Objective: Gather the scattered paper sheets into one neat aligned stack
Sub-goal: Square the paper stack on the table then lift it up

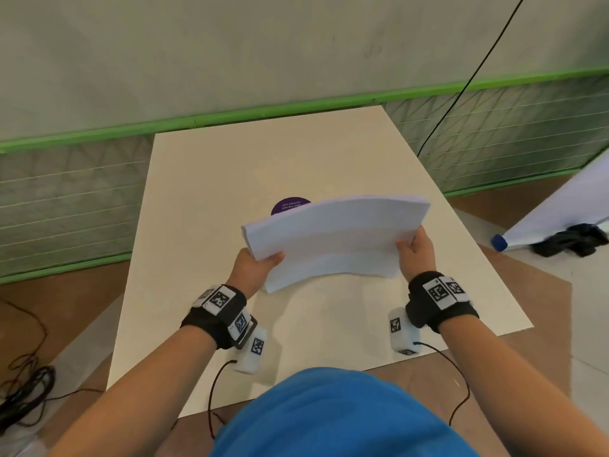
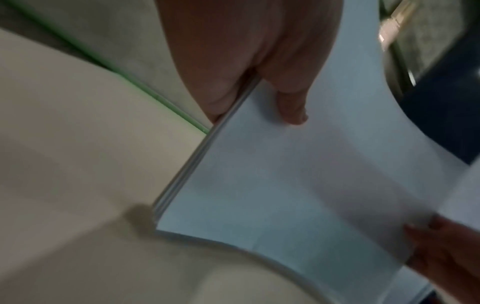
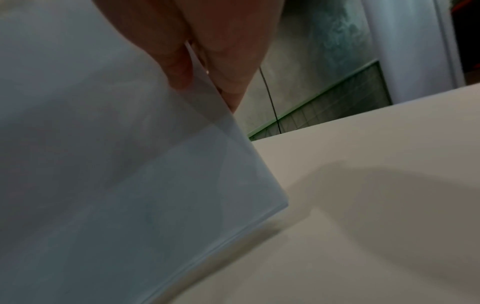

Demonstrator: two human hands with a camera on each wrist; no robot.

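A stack of white paper sheets (image 1: 333,239) is held above the cream table (image 1: 204,199), bowed upward along its middle. My left hand (image 1: 260,262) grips its left edge with the thumb on top. My right hand (image 1: 413,249) grips the right edge the same way. In the left wrist view the paper stack (image 2: 285,185) shows several sheet edges lined up along its left side, pinched by my left hand (image 2: 249,82). In the right wrist view the paper stack (image 3: 116,174) fills the left, pinched by my right hand (image 3: 202,61).
A purple round sticker (image 1: 286,204) on the table is partly hidden behind the stack. A white board with a blue cap (image 1: 501,242) and a black cloth (image 1: 570,239) lie on the floor at right. Cables (image 1: 26,390) lie on the floor at left.
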